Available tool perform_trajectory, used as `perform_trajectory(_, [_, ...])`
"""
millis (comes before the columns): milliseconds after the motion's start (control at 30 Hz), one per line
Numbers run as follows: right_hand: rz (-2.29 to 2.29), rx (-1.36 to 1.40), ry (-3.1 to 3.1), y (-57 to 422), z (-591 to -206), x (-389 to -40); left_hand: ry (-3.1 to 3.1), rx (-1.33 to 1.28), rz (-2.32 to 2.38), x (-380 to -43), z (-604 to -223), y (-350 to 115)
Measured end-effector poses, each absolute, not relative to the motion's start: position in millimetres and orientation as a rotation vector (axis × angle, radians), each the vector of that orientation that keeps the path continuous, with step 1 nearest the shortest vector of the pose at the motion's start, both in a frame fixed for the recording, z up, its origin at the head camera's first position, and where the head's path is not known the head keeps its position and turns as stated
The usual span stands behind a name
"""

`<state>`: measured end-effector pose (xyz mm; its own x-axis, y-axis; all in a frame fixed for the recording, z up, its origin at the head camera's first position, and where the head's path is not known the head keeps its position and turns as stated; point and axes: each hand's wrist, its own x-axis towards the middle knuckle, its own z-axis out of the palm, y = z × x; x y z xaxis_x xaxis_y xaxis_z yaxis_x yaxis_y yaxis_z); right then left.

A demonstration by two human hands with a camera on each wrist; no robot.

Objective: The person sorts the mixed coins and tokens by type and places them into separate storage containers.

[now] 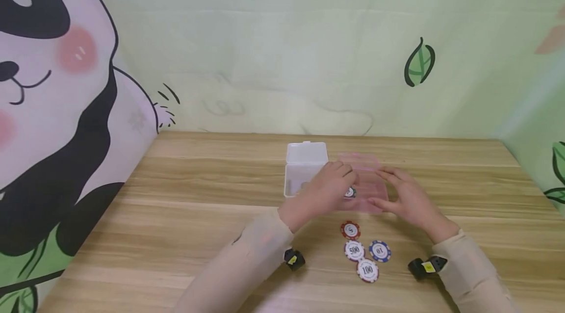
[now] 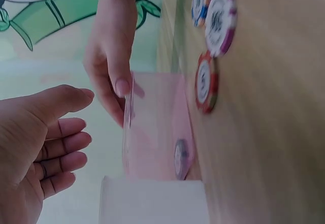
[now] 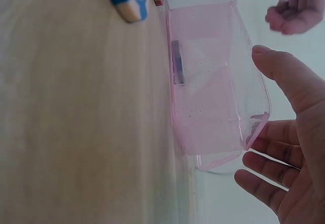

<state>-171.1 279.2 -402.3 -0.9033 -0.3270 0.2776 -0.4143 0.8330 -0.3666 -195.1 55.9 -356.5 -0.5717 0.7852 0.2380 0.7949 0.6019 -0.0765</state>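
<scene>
My left hand (image 1: pixel 332 179) hovers over the left part of an open pink see-through plastic box (image 1: pixel 372 185). Its thumb and loosely curled fingers hold nothing in the left wrist view. A poker chip with a pale centre (image 2: pixel 180 159) stands out inside the pink box, close to the white box. My right hand (image 1: pixel 408 197) steadies the pink box at its right end, thumb at the near rim and fingers at the far side. In the right wrist view, the thumb (image 3: pixel 284 71) meets the rim and fingertips reach the corner.
An open white box (image 1: pixel 306 153) stands left against the pink one, partly hidden by my left hand. Nearer me lie a red 5 chip (image 1: pixel 350 230), a 500 chip (image 1: pixel 354 250), a blue 10 chip (image 1: pixel 380 251) and a 100 chip (image 1: pixel 368 270). A printed wall backs the table.
</scene>
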Motion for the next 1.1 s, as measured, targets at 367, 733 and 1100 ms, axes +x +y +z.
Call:
perform_trajectory(367, [0.610, 0.594, -2.793, 278, -402, -170, -2.559, -1.422, -0.116, -168, -371, 44])
perform_trajectory(733, [0.635, 0.580, -2.822, 279, -401, -168, -2.635, -1.403, -0.131, -157, -388, 36])
perform_trajectory(1100, [0.632, 0.550, -2.835, 280, -399, -168, -2.687, -1.347, -0.125, -153, -406, 33])
